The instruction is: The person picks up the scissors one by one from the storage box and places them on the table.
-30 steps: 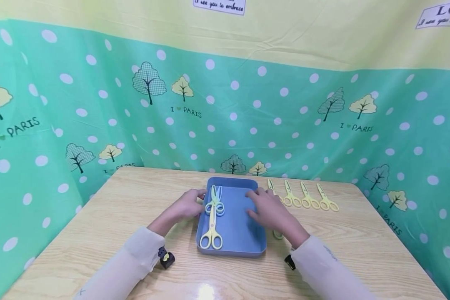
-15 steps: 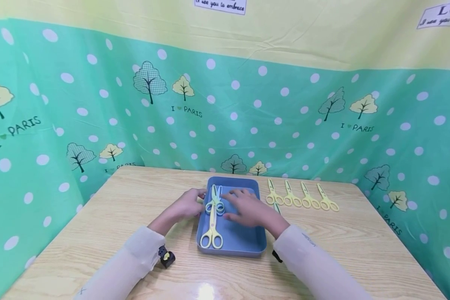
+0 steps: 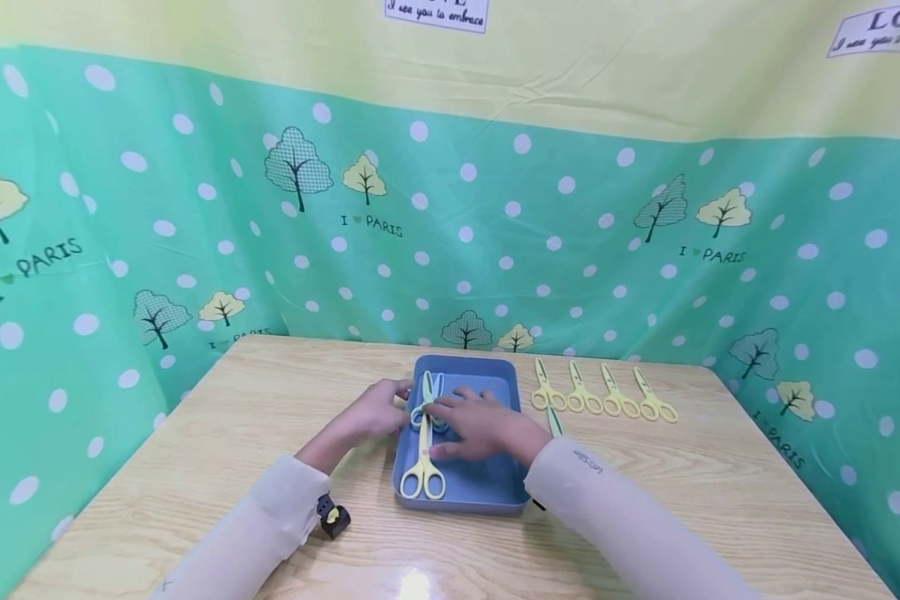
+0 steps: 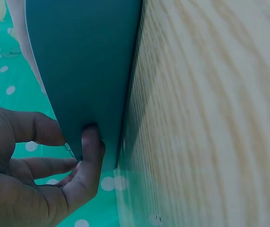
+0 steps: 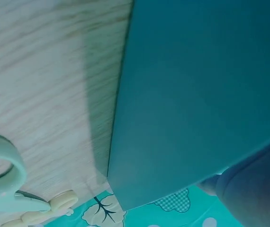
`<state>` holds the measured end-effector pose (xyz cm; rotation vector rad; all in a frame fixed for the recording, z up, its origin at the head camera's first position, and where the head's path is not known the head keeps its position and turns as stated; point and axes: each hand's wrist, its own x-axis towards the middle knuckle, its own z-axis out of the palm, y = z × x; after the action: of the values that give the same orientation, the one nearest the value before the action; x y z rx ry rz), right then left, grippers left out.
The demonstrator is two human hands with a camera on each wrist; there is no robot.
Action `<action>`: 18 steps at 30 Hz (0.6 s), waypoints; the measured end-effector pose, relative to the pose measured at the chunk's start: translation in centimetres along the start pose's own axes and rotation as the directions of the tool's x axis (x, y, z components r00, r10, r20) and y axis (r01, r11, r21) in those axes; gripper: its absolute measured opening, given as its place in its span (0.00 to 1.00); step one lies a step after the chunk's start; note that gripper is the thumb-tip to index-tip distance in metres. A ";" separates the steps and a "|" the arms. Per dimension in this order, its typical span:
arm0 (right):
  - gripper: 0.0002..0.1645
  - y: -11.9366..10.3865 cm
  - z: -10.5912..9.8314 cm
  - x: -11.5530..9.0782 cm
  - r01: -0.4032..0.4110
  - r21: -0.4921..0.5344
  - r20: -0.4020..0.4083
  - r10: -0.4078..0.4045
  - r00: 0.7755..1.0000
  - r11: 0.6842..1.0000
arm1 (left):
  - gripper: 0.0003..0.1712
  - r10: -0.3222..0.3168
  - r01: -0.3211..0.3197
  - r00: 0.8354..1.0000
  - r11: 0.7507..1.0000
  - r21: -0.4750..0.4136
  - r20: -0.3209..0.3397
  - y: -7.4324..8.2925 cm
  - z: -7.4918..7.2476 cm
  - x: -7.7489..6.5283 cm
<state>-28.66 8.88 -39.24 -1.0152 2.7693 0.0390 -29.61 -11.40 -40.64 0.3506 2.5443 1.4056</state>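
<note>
My left hand grips the left wall of a blue tray; in the left wrist view a finger presses the outer wall while others reach over the rim. Inside, yellow scissors lie along the left side, blades away from me, overlapping light blue scissors and a pale green blade farther back. My right hand is over the tray with fingers spread, fingertips right at the yellow scissors' blades and thumb near their pivot. It partly covers the farther scissors' handles.
Several yellow scissors lie in a row on the wooden table, right of the tray. Green scissors lie nearer, mostly hidden by the right arm; their handle shows in the right wrist view. A patterned cloth hangs behind.
My right hand has moved left from the tray's right rim to the scissors inside. The left hand has kept its grip on the tray, and the scissors have stayed put.
</note>
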 end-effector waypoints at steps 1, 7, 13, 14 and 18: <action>0.46 0.0 0.0 0.0 0.000 0.010 -0.003 0.000 1.000 1.000 | 0.37 0.006 -0.006 1.000 1.000 0.000 0.001 0.0 0.0 0.0; 0.45 0.1 -0.1 -0.6 -0.029 0.040 0.002 0.029 1.000 0.999 | 0.38 0.016 -0.016 1.000 1.000 0.004 0.003 0.2 0.0 -0.1; 0.45 0.4 0.1 -1.3 -0.068 -0.018 0.024 0.069 0.997 0.998 | 0.40 -0.005 0.005 1.000 1.000 0.006 -0.006 0.2 0.0 -0.1; 0.45 0.5 0.1 -1.5 -0.068 -0.028 0.024 0.069 0.997 0.997 | 0.40 -0.005 0.005 1.000 1.000 0.008 -0.006 0.2 0.0 -0.1; 0.44 0.6 -0.1 -2.0 -0.078 -0.067 0.015 0.079 0.997 0.995 | 0.40 -0.002 0.003 1.000 1.000 0.018 -0.010 0.2 0.1 0.0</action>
<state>-27.62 10.58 -38.79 -0.9163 2.8074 0.1512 -29.58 -11.28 -40.54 0.3444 2.5654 1.3880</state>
